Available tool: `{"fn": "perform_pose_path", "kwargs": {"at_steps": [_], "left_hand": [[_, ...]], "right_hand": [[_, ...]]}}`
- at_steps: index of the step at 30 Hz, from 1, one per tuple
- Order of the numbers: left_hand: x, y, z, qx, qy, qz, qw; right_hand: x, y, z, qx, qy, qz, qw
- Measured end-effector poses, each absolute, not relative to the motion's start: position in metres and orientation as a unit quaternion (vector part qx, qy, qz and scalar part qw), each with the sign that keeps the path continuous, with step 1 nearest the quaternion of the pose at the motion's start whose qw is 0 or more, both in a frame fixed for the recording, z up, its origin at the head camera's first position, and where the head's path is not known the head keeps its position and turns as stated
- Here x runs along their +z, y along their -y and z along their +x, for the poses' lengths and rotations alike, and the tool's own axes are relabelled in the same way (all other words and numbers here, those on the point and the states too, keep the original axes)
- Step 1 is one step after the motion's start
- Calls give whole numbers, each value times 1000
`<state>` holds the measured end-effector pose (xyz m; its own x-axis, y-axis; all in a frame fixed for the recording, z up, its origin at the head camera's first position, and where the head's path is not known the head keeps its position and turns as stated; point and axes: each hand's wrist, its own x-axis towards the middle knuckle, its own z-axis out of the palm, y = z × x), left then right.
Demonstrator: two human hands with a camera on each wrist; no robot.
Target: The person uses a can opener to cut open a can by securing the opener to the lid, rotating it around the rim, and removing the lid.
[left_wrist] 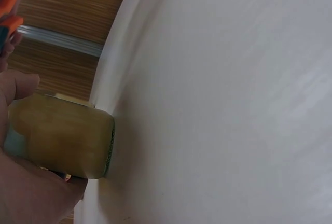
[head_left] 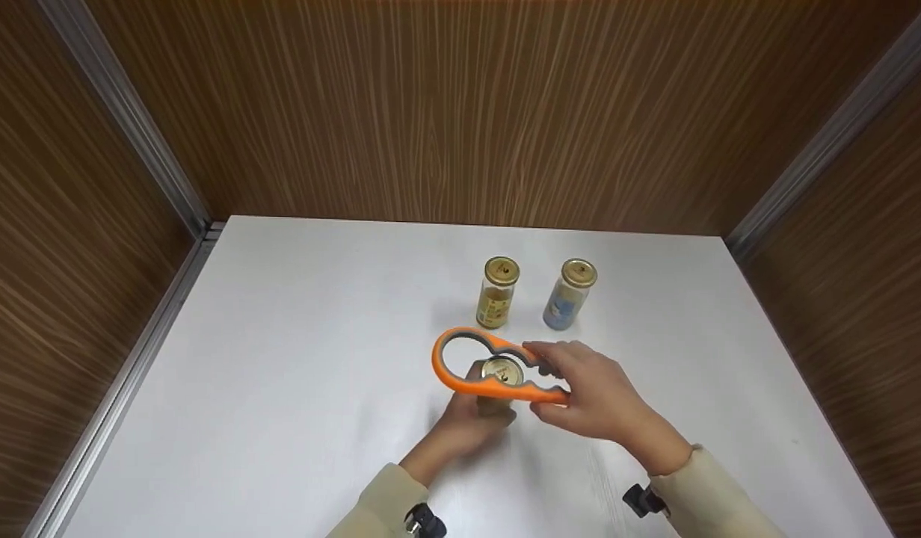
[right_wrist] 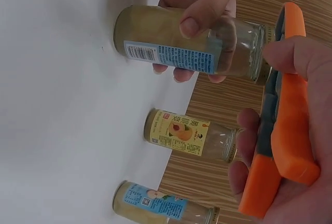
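My left hand (head_left: 466, 427) grips a glass jar (right_wrist: 171, 32) with a gold lid (head_left: 501, 368) and a blue-and-white label. Pale yellow contents (left_wrist: 67, 136) fill much of this jar, which stands upright with its base at the tabletop. In my right hand (head_left: 599, 392) is an orange jar opener (head_left: 498, 388) with grey toothed inner edges, held by its handle ends. It lies level at the lid's height, and the lid shows between its two arms, near the toothed part. Whether the teeth touch the lid I cannot tell.
Behind my hands stand two more gold-lidded jars, a yellow-labelled jar (head_left: 495, 302) and a blue-labelled jar (head_left: 562, 306) to its right. The white table (head_left: 296, 336) is bordered by wood-grain panels (head_left: 430, 112) at the back and both sides.
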<state>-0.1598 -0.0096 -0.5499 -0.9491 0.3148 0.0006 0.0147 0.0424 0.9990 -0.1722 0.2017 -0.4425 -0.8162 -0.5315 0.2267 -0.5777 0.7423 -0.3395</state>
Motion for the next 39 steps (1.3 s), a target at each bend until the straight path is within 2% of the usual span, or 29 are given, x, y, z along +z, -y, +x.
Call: {"fn": "perform_pose_path", "kwargs": {"at_steps": [16,23,31,39], "left_hand": [[-549,2,-163,695,-698,142,98],[-546,-2,-165,655,-744,122,60],[-538,-12,-164,664,-744,80,13],[-540,-11,-166,660,-746,92,19]], "right_hand": [[-439,-197,-173,127,932,325,99],[-440,-188,-171,42,940,313,128],[-446,-179,-167,50,947,286,133],[-450,-179,-170,54,948,283,134]]}}
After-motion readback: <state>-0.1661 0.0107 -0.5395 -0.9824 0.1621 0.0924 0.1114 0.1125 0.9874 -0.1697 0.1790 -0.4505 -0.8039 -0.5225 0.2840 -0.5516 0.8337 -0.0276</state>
